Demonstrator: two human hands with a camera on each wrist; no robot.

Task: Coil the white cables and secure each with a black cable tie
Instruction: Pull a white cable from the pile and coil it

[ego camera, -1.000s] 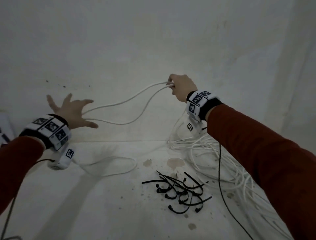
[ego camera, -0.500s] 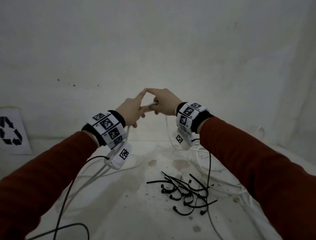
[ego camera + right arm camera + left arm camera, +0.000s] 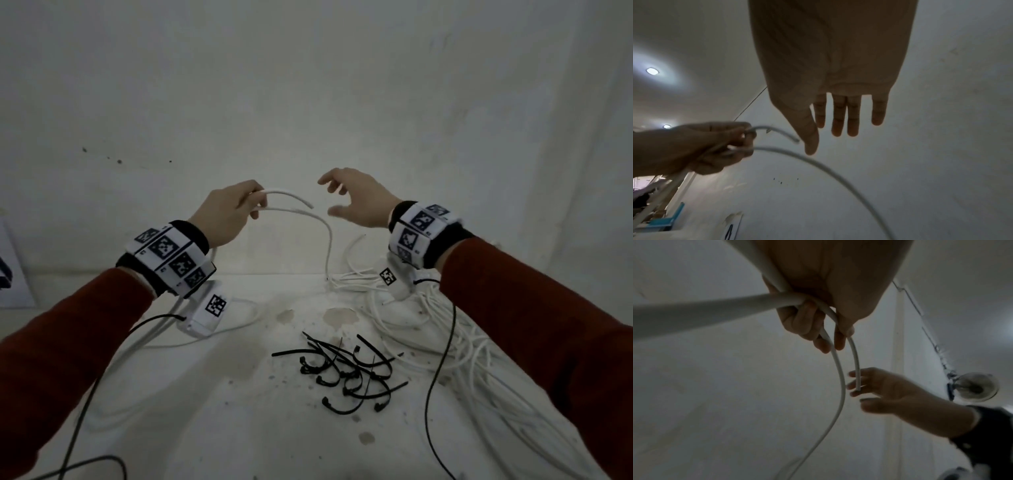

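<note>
We see two hands raised above the white table (image 3: pixel 171 428). The left hand (image 3: pixel 226 214) grips one white cable (image 3: pixel 301 214), two strands passing through its fingers. The right hand (image 3: pixel 359 198), just to the right, hangs spread, holding nothing. One heap of white cables (image 3: pixel 462 349) lies right; the black cable ties (image 3: pixel 346 370) lie near, too tangled to count.
</note>
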